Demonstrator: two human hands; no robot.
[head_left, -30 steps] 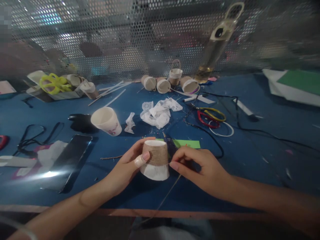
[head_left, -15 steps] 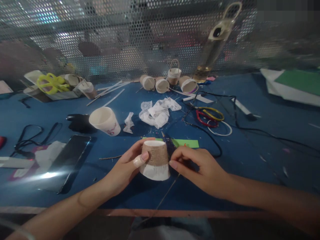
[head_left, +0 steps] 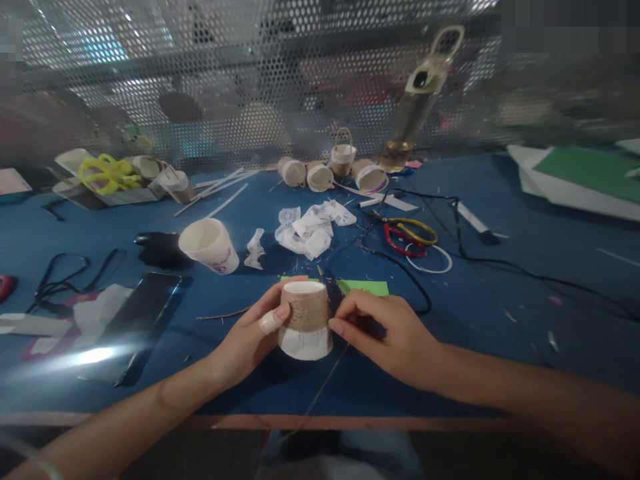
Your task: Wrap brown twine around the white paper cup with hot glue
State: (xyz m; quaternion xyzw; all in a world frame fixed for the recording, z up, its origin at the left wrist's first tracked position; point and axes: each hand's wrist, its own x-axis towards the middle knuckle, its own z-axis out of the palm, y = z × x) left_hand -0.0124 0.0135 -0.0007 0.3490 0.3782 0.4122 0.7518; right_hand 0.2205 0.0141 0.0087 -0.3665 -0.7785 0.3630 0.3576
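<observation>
My left hand point(head_left: 267, 317) is closed around a small paper cup point(head_left: 305, 345), its narrow end up. Brown twine point(head_left: 307, 313) wraps the cup's upper part, and the lower band is bare white. A bandage-like wrap point(head_left: 270, 323) circles my left thumb. At the cup's right side, my right hand point(head_left: 385, 330) pinches the twine between thumb and index finger. From there a loose length of twine point(head_left: 323, 387) runs down over the table's front edge. Another piece of twine point(head_left: 223, 315) sticks out to the left behind my left hand.
A larger white cup point(head_left: 210, 247) leans at left, near a phone point(head_left: 145, 310). Crumpled lace point(head_left: 315, 230) lies behind the hands. Scissors point(head_left: 407, 237) and a black cord point(head_left: 525, 270) are at right. Twine-wrapped cups point(head_left: 320, 177) line the back, beside a bottle point(head_left: 415, 110).
The camera view has shifted slightly. Both hands keep their hold at the cup and twine; the right fingers remain at the cup's right side, with little other visible change.
</observation>
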